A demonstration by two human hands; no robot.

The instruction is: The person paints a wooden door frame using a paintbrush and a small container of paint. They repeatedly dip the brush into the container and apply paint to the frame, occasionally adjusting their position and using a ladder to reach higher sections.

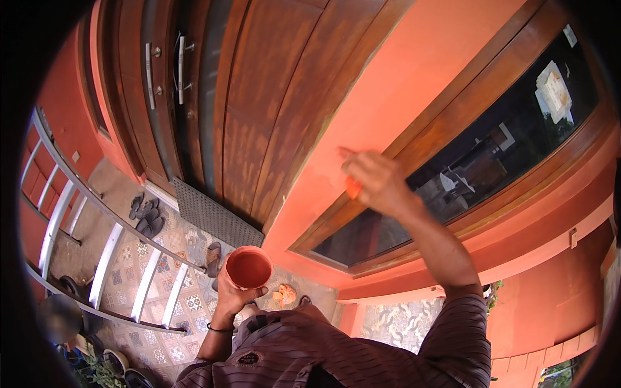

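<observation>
My left hand (234, 296) grips a round cup (250, 266) from below and the side, with a dark red liquid like paint inside. A dark band circles that wrist. My right hand (375, 178), somewhat blurred, is raised in front of the orange wall strip (381, 110) between the wooden door and the window frame. Its fingers close around a small orange thing (353, 187) whose kind I cannot make out. Whether hand or thing touches the wall is unclear.
A metal ladder (107, 262) stands at left. Double wooden doors (272, 84) with long handles lie ahead; a dark mat (217, 210) leans at their foot. Sandals (150, 223) and a crumpled orange cloth or bag (284, 295) are on the floor. A dark window (466, 168) is at right.
</observation>
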